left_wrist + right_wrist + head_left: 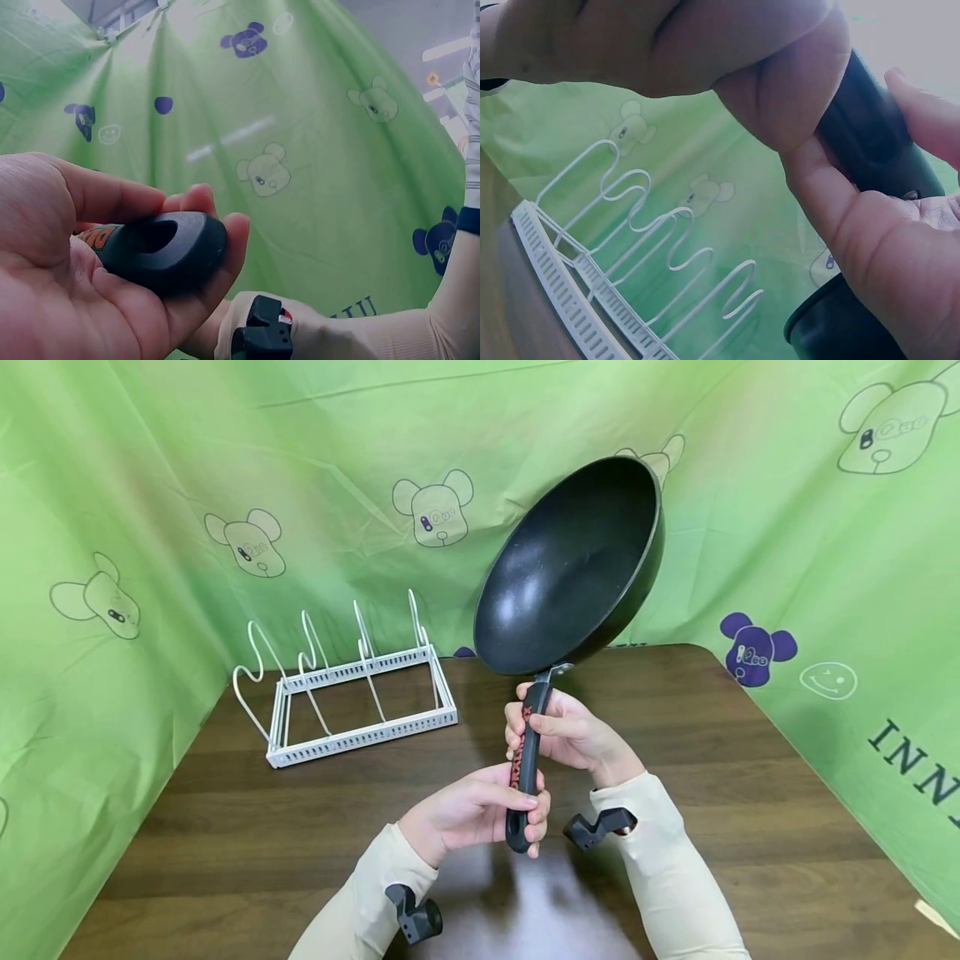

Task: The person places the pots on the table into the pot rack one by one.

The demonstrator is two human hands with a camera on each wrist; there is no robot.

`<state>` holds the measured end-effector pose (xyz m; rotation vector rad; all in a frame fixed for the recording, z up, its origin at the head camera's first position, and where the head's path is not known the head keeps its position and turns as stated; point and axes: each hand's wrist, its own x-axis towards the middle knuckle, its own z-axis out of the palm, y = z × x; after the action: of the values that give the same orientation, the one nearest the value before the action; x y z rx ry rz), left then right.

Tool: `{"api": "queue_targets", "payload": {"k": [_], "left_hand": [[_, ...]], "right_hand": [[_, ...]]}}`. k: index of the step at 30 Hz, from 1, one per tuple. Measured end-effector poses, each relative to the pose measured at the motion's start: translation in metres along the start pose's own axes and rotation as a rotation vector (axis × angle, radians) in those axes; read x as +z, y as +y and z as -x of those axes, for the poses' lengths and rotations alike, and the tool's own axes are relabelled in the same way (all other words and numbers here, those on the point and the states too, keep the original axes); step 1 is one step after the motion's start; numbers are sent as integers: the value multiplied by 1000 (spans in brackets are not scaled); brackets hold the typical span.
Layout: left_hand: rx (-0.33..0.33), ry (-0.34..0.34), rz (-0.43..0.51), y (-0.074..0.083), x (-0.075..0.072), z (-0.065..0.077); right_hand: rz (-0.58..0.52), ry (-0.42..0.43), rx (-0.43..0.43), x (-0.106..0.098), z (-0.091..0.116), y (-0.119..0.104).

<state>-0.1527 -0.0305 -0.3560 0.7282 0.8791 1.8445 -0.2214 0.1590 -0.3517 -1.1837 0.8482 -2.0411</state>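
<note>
A deep black frying pan [573, 568] is held up above the table, its bowl tilted toward the upper right and its inside facing me. My right hand [566, 731] grips the upper part of the black handle [530, 743], close below the metal joint. Lower down, my left hand [480, 806] holds the handle's end, thumb laid across it. Red markings run along the grip. In the left wrist view the handle's end [180, 251] with its hanging hole lies within the curled fingers. The right wrist view shows part of the pan's dark wall [844, 326].
A white wire rack [360, 739] with upright wavy dividers stands on the brown wooden table [262, 860], left of the pan. Green cloth [337, 460] printed with bear heads hangs around the table. A small black camera mount [412, 914] sits on each sleeved wrist.
</note>
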Motion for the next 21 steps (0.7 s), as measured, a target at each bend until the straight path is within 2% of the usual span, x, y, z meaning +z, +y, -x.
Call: {"api": "queue_targets", "payload": {"k": [8, 21], "left_hand": [[-8, 27, -27, -3, -1, 2], [20, 17, -78, -3, -1, 16]], "right_hand": [[50, -3, 10, 2, -1, 0], [98, -22, 35, 7, -13, 6]]}}
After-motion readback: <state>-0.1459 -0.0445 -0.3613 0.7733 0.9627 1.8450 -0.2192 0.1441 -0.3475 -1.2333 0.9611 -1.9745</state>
